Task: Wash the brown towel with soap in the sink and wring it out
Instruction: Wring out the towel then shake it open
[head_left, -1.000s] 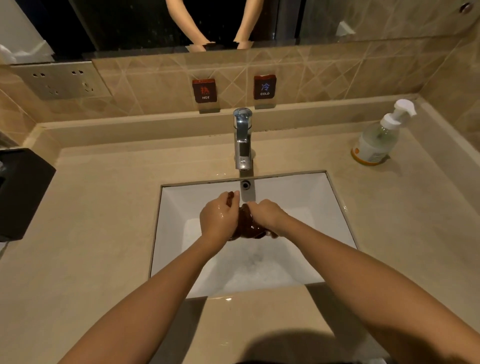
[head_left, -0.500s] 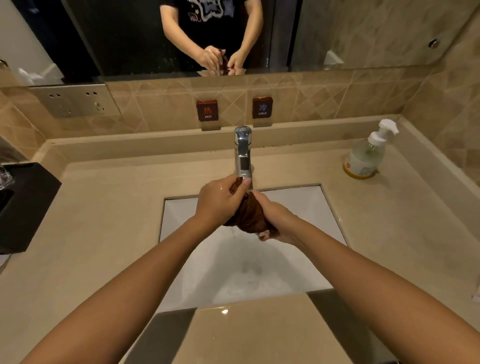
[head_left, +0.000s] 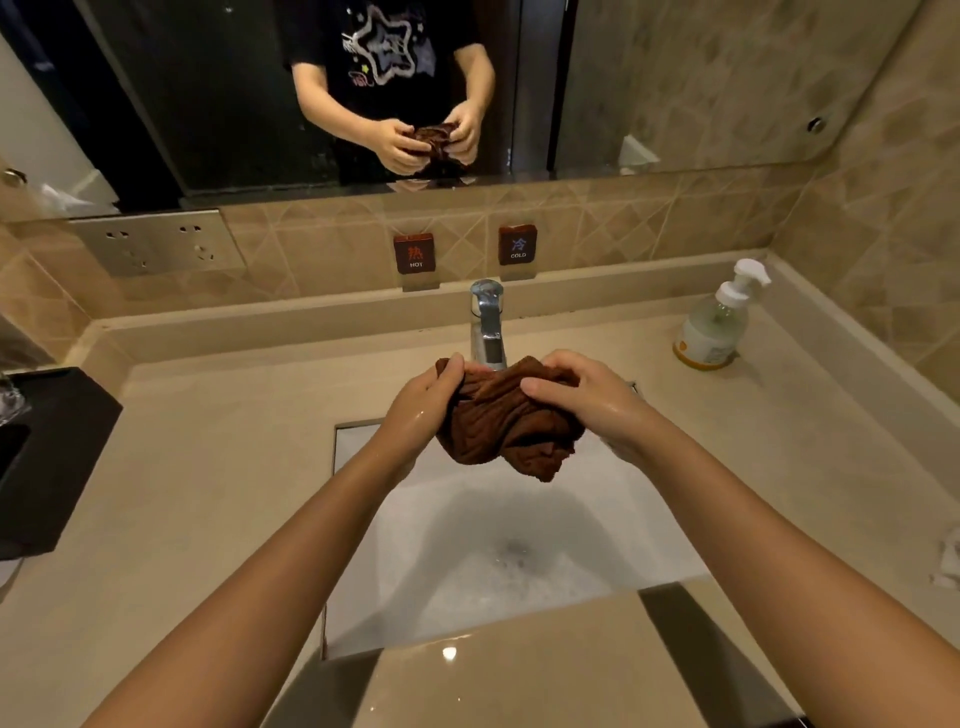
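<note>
Both hands hold the towel (head_left: 506, 421) up over the sink (head_left: 363, 519), just in front of the tap (head_left: 487, 325). The left hand (head_left: 423, 402) grips one end and the right hand (head_left: 587, 400) grips the other, fingers curled tight. To wring well, I think each hand should twist the opposite way, staying over the sink so drips fall in. Both arms reach forward, wrists bent in.

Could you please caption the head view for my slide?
Both hands, left hand and right hand, hold the bunched brown towel above the sudsy sink.
</note>
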